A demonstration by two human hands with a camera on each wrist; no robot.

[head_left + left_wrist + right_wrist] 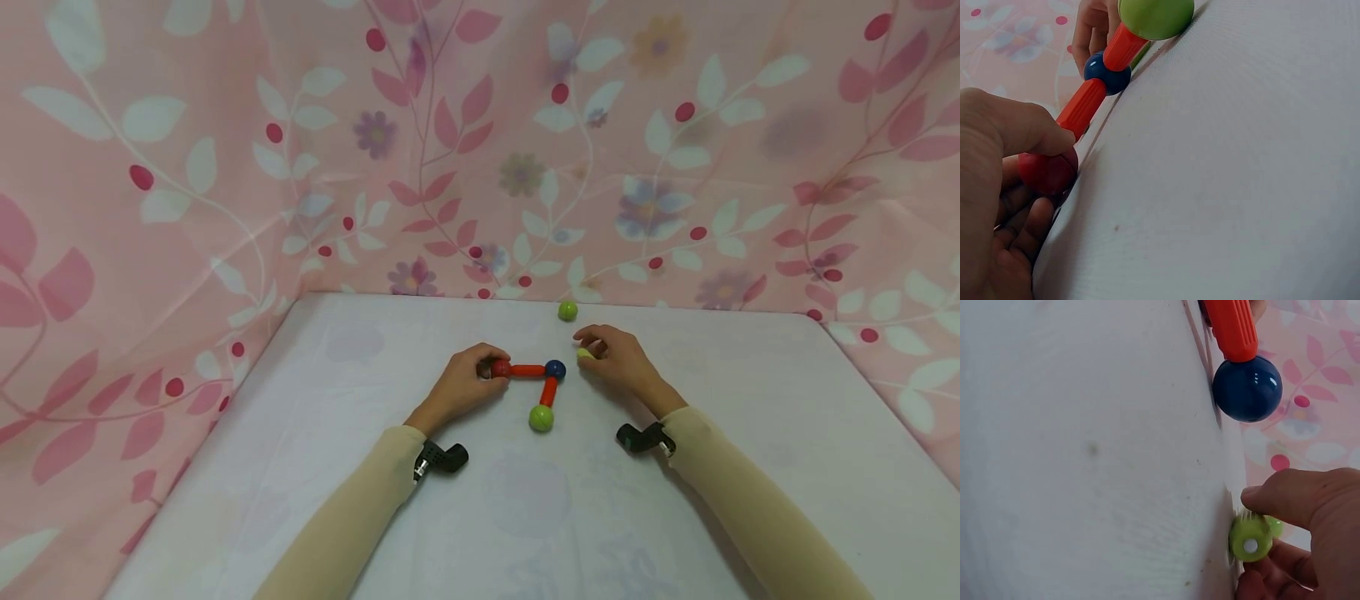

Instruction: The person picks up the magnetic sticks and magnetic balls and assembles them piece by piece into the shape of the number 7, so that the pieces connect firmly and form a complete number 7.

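Note:
My left hand [467, 382] grips a red ball [1050, 170] between thumb and fingers. From that ball an orange-red rod [527, 371] runs to a dark blue ball [555, 369]. A second orange-red rod [549, 392] joins the blue ball to a green ball [542, 417] nearer the front, so the joined pieces form a corner lying on the table. To the right of the blue ball, my right hand [621, 360] pinches a short green rod [1250, 540] with a white dot on its end. Fingers hide most of that rod.
Another green ball [567, 311] sits by the back edge of the white-covered table [337, 508], beyond the right hand. A pink floral cloth [465, 150] hangs behind and beside the table. Each wrist carries a black camera [641, 437].

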